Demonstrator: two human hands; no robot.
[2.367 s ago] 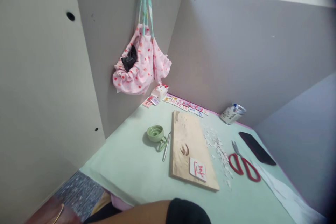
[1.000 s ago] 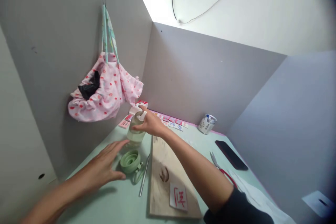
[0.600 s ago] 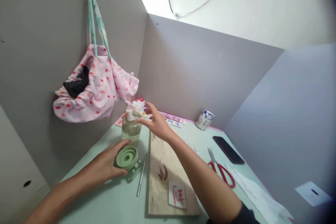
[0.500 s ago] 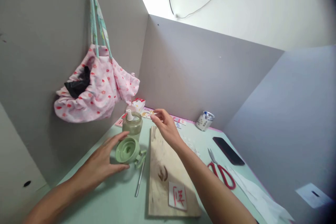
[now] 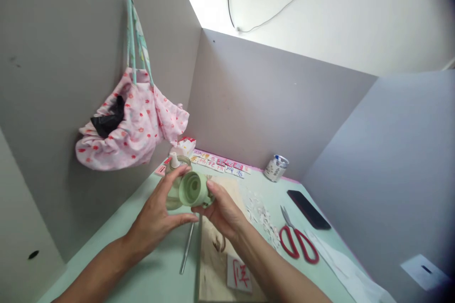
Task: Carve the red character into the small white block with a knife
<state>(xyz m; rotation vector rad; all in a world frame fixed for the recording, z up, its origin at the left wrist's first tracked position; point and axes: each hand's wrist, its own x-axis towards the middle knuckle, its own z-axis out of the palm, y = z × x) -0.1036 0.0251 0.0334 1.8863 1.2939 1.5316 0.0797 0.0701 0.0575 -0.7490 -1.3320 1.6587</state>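
Observation:
A light green bottle lid (image 5: 194, 188) with a loop handle is tipped with its hollow, threaded underside towards me. My right hand (image 5: 221, 206) pinches it from the right with thumb and fingers. Around its left side my left hand (image 5: 156, 210) is spread open; thumb and index finger look apart from the lid. Behind both stands a translucent olive-green bottle (image 5: 173, 200), partly hidden by the lid and my left hand. A white nozzle (image 5: 174, 160) shows at its mouth. Below the hands lies a slim metallic rod, like a pen or craft knife (image 5: 186, 248).
A wooden board (image 5: 209, 270) carries a card with a red character (image 5: 239, 273). To the right are paper scraps (image 5: 265, 220), red-handled scissors (image 5: 298, 241), a phone (image 5: 308, 209) and a tin can (image 5: 276, 168). A pink cloth bag (image 5: 135, 123) hangs on the left partition.
My right hand has come down and left from above the board and taken hold of the lid. The lid has moved right and up, and my left hand has loosened from it.

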